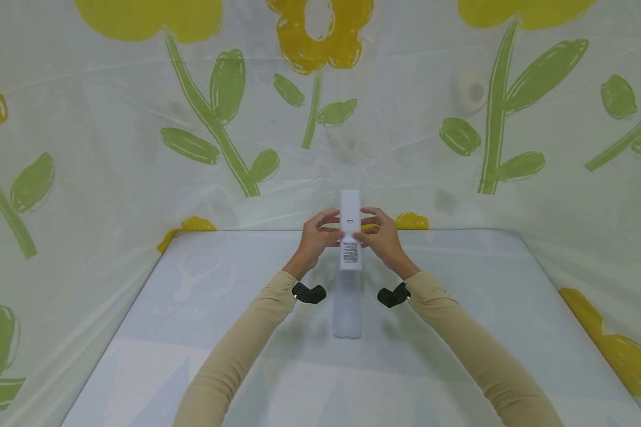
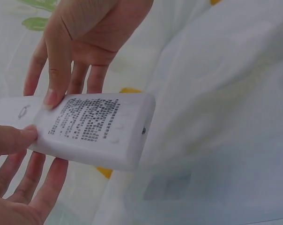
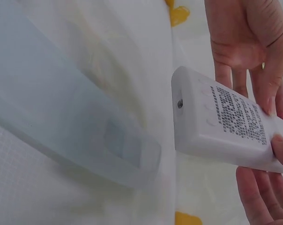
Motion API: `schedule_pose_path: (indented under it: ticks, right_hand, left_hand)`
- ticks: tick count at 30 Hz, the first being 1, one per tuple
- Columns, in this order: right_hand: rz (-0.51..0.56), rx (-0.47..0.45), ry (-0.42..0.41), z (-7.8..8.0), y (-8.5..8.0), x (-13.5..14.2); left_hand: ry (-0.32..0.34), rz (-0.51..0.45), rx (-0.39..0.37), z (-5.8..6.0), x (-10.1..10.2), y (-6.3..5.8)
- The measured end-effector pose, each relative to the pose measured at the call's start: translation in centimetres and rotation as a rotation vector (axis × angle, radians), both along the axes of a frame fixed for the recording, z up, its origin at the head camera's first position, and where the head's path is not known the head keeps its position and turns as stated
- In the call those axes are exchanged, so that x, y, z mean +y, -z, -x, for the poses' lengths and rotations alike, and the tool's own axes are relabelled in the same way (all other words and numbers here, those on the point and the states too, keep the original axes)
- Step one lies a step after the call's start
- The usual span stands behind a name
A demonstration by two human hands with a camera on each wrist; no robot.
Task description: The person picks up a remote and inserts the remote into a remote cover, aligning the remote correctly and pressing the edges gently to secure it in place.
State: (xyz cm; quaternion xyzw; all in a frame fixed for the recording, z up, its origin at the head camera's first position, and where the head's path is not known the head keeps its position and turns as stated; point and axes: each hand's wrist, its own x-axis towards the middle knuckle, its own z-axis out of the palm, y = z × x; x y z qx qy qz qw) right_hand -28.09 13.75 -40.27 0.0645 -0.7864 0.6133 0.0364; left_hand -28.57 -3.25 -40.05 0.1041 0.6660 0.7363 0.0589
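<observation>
The device (image 1: 350, 228) was held in the air over the far part of the table (image 1: 459, 267), midway between left and right, its labelled end toward the near side. It was pinched by the left hand (image 1: 317, 234) and the right hand (image 1: 379, 234) together, thumbs set on the face with the label (image 1: 350, 252), fingers curled behind; hands were only part closed, by the device's width, and nothing else was held. A translucent piece, taken for a case (image 1: 347, 305), was laid lengthwise on the table, its near end nearer than the hands, touched by neither. As judged, pick-up and a two-handed grip were done; device and case were apart, not joined, and the device was not set down. How much handling was left could not be told. The table's far edge was overlapped by the hands in the head view, with flowered cloth (image 1: 406, 130) seen beyond, so room on the far side was judged short. Side edges were well apart from the hands; broad room was offered left, right and near. Below the device, movement was judged limited by the case; wrist cameras (image 1: 308, 293) were carried between the arms too.
</observation>
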Motion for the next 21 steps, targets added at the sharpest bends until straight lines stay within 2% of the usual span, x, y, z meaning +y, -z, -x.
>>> schedule_pose_path:
  ticks: [5, 9, 15, 21]
  right_hand:
    - [-0.002, 0.030, 0.015, 0.3, 0.8, 0.1]
    - [-0.030, 0.038, 0.042, 0.8, 1.9, 0.2]
    - [-0.073, 0.057, 0.079, 1.3, 3.3, 0.2]
    - [-0.088, 0.095, 0.100, 1.3, 4.1, 0.1]
  left_hand:
    - [-0.046, 0.019, -0.023, 1.1, 0.6, 1.5]
    - [-0.084, 0.028, -0.008, 1.6, 1.1, 2.6]
    - [-0.107, 0.041, 0.018, 1.9, 1.4, 3.8]
    - [-0.107, 0.020, -0.001, 1.9, 1.6, 4.5]
